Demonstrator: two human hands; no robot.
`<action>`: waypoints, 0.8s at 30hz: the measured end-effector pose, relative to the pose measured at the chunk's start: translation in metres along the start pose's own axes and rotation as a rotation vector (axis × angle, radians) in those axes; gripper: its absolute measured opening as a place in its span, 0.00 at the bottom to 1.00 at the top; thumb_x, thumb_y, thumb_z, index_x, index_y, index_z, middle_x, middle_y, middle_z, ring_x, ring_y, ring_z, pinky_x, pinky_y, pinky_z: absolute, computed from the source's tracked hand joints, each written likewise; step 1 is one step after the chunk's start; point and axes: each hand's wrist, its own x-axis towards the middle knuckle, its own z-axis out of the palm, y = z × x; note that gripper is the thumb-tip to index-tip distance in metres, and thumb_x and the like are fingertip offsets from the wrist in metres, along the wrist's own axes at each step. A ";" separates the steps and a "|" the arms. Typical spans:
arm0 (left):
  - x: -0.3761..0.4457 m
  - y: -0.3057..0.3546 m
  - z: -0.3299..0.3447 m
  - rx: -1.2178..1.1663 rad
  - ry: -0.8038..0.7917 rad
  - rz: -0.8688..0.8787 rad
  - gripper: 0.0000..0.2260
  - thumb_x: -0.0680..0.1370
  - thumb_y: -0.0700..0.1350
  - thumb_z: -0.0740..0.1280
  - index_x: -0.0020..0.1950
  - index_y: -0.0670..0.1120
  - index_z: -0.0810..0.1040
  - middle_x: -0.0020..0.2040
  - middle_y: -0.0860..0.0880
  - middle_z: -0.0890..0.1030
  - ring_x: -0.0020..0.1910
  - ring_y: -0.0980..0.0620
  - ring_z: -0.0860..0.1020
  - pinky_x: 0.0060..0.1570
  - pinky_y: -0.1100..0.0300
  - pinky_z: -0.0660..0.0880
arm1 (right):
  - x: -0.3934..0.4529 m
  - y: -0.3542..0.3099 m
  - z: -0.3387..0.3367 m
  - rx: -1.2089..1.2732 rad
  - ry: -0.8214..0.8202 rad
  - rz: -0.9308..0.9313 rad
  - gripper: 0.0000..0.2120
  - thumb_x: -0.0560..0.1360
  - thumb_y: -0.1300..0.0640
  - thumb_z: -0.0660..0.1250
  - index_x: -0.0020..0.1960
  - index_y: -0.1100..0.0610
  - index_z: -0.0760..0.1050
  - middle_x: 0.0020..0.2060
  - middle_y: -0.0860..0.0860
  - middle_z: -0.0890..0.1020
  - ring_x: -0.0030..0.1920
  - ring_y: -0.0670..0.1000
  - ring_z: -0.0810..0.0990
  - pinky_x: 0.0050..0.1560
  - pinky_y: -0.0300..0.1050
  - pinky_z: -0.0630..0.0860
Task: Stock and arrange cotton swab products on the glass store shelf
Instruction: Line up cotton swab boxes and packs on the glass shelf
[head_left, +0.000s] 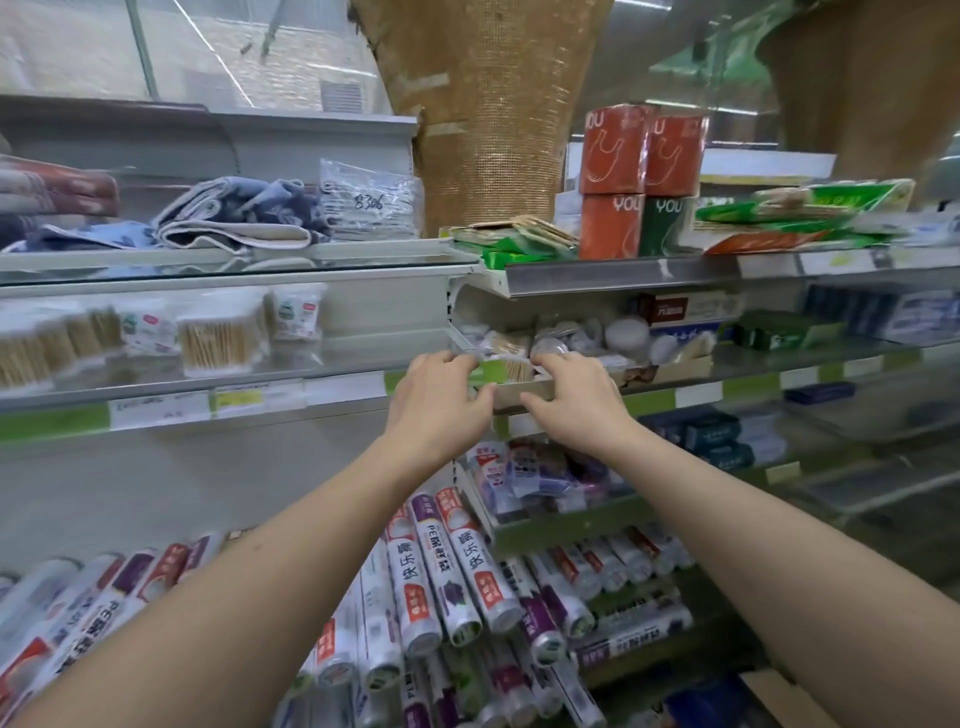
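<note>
Both hands reach into the cardboard tray (670, 370) on the glass shelf (810, 358): left hand (441, 400) and right hand (571, 400) curl their grip on one cotton swab pack (511, 358) at the tray's left end. Tugged carelessly, the overhanging tray could tip. Left of it, roughly six swab packs (215, 340) stand.
</note>
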 end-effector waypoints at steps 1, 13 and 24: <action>0.004 0.006 0.005 -0.007 0.004 0.002 0.21 0.80 0.56 0.63 0.69 0.47 0.77 0.64 0.45 0.80 0.66 0.43 0.73 0.62 0.48 0.73 | 0.004 0.007 -0.002 -0.005 -0.002 -0.001 0.27 0.77 0.44 0.65 0.73 0.51 0.69 0.67 0.54 0.74 0.69 0.58 0.69 0.68 0.56 0.68; 0.076 0.081 0.064 0.045 -0.053 -0.075 0.16 0.76 0.53 0.64 0.57 0.45 0.81 0.53 0.40 0.83 0.56 0.38 0.78 0.50 0.50 0.77 | 0.068 0.105 -0.040 -0.046 -0.156 0.063 0.24 0.70 0.58 0.68 0.66 0.51 0.76 0.56 0.56 0.81 0.57 0.59 0.79 0.55 0.54 0.80; 0.145 0.095 0.116 0.126 -0.168 -0.262 0.24 0.76 0.61 0.64 0.69 0.53 0.77 0.63 0.43 0.81 0.59 0.41 0.79 0.56 0.54 0.76 | 0.128 0.148 -0.049 -0.147 -0.392 -0.179 0.30 0.71 0.57 0.76 0.71 0.46 0.73 0.68 0.48 0.77 0.66 0.52 0.76 0.62 0.41 0.74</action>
